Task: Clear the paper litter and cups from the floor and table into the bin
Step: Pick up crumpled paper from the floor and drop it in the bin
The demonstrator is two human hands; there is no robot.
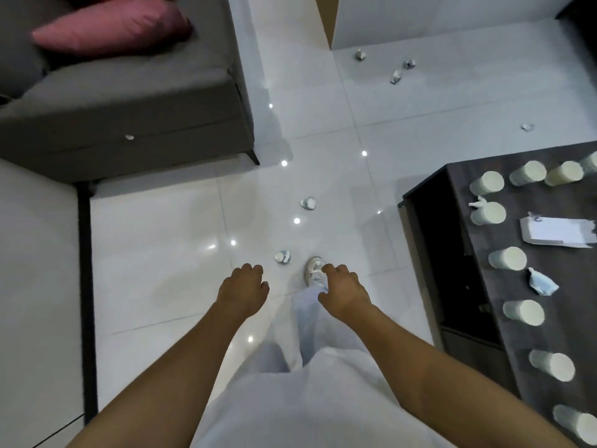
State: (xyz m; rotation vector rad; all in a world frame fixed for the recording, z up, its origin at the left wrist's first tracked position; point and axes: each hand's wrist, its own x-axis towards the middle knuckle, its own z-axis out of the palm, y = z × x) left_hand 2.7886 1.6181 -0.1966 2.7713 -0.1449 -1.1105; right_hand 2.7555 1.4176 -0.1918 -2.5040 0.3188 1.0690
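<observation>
Crumpled paper balls lie on the white tiled floor: one (283,257) just ahead of my hands, another (308,203) farther on, and several more (396,76) near the far wall. Several white paper cups (487,184) stand on the dark table (458,195) at the right, with a crumpled blue-white paper (542,282) and a white sheet (557,231) among them. My left hand (244,289) and my right hand (342,291) reach forward above the floor, fingers loosely curled, holding nothing. No bin is in view.
A grey sofa (129,118) with a pink cushion (113,27) fills the upper left. My shoe (315,270) and white trousers show below my hands. A white wall corner (420,17) stands at the far end.
</observation>
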